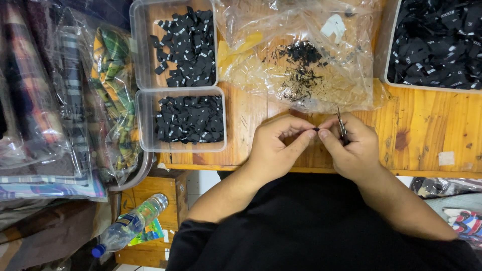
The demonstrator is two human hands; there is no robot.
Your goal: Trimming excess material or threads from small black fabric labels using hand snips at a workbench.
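Black and tiny, a small cloth label [316, 129] sits pinched between the two hands, right where their fingertips meet, just above the near edge of the wooden tabletop [427, 130]. The left hand [273, 148] has its thumb and pointing finger pressed together on one end of the label. The right hand [351, 148] has its fingers pressed on the other end. The right hand also holds small metal snips [342, 125], which poke up past its fingers. The other fingers of both hands are curled in.

Just behind the hands lies a clear plastic bag [301, 55] with a pile of thin black scraps [300, 70] inside it. To the left of the hands are two clear plastic tubs. The near tub [182, 119] is full of black labels with little white marks. The far tub [173, 42] has more of the same labels in it. At the far right corner is a big tray [437, 42], heaped with black labels too.

Off the left side of the tabletop are folded checked cloths in clear wrap [108, 95]. Lower down, a plastic water bottle [128, 226] with a blue cap lies tilted beside a small wooden box [158, 193]. The person wears a black top [321, 226].
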